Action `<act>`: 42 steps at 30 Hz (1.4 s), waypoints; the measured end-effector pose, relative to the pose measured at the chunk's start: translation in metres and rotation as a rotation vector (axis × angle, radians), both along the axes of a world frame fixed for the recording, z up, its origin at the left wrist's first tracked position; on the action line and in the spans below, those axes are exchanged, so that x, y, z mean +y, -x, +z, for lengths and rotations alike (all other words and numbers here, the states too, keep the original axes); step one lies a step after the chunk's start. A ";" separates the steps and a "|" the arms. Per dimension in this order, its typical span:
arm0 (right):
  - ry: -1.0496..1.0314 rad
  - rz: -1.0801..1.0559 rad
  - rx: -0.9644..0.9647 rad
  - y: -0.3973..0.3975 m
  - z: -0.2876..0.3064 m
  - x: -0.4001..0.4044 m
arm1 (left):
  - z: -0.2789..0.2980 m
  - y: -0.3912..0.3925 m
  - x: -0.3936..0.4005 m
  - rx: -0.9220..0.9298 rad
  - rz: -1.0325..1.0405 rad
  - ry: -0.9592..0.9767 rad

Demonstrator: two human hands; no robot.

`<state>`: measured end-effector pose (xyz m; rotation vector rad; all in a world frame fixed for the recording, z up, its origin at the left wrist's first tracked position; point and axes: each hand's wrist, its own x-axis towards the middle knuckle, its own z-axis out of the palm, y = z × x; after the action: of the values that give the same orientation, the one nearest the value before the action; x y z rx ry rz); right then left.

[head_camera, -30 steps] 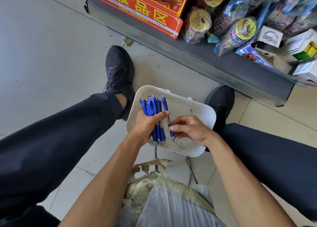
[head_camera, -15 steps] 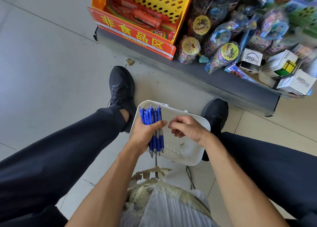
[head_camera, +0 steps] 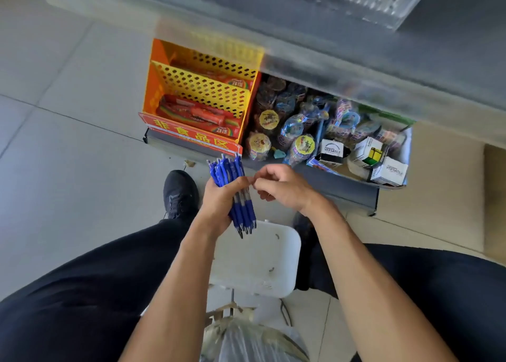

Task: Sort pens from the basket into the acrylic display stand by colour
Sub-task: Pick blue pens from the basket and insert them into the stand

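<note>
Left hand (head_camera: 219, 203) wrapped around a bundle of blue pens (head_camera: 235, 192), long axis running away from the body, clicker ends far and up, tips near and down, poking out below the fist. Right hand (head_camera: 282, 189) just beside the bundle, fingers curled, holding nothing visible. White basket (head_camera: 257, 263) below the grip, on the floor.
</note>
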<state>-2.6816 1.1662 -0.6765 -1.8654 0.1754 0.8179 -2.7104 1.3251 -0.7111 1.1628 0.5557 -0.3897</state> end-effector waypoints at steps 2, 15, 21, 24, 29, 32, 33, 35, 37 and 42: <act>0.026 0.020 -0.047 -0.008 0.017 -0.009 | 0.018 -0.014 -0.011 -0.011 -0.007 0.026; 0.076 -0.032 -0.277 -0.029 0.122 -0.042 | 0.107 -0.044 -0.052 -0.181 -0.018 0.035; 0.038 -0.087 -0.357 -0.017 0.159 -0.040 | 0.145 -0.047 -0.058 -0.308 -0.075 0.119; 0.007 -0.111 -0.382 -0.013 0.174 -0.043 | 0.162 -0.044 -0.061 -0.367 -0.111 0.122; 0.007 -0.097 -0.448 -0.005 0.197 -0.047 | 0.176 -0.039 -0.056 -0.434 -0.153 0.077; -0.002 -0.109 -0.471 0.000 0.209 -0.047 | 0.187 -0.038 -0.054 -0.465 -0.170 0.073; -0.008 -0.115 -0.478 0.001 0.213 -0.047 | 0.193 -0.038 -0.054 -0.473 -0.178 0.066; -0.016 -0.130 -0.491 0.003 0.221 -0.048 | 0.205 -0.036 -0.055 -0.506 -0.197 0.051; -0.008 -0.130 -0.521 0.005 0.231 -0.049 | 0.216 -0.034 -0.054 -0.547 -0.227 0.041; -0.018 -0.144 -0.575 0.007 0.259 -0.054 | 0.246 -0.033 -0.055 -0.627 -0.271 0.011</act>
<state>-2.6889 1.1125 -0.4176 -1.9673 -0.0610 0.1645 -2.6773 1.2704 -0.4651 1.2741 -0.1512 -0.2360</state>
